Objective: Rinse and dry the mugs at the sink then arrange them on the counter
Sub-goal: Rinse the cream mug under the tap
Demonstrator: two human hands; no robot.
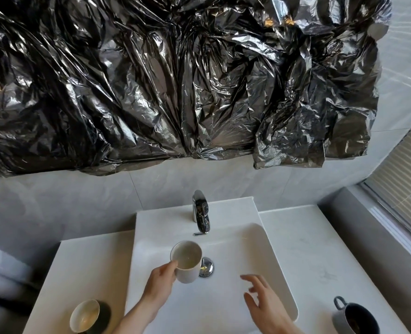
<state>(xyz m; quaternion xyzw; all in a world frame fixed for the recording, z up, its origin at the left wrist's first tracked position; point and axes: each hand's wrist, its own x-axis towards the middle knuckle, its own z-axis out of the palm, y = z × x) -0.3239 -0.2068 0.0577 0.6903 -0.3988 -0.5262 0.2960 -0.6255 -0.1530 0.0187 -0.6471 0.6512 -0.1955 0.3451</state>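
1. White ceramic, the mug is held over the basin of the sink, just left of the chrome drain and below the faucet; its mouth faces up and tips slightly toward the camera, so its long axis stands near upright; the handle is hidden.
2. The left hand reaches in from the lower edge, forearm slanting up and to the right; its fingers curl round the mug's left wall, thumb at the rim, grasping it.
3. The right hand hovers over the basin's near right part, palm down, fingers spread and loosely bent; it is released, touching nothing.
4. A cream cup sits on the white surface left of the sink, mouth tilted toward the camera.
5. A grey mug stands on the surface to the right, its handle pointing up and left in the picture.
6. Crumpled black plastic sheeting covers the wall above.
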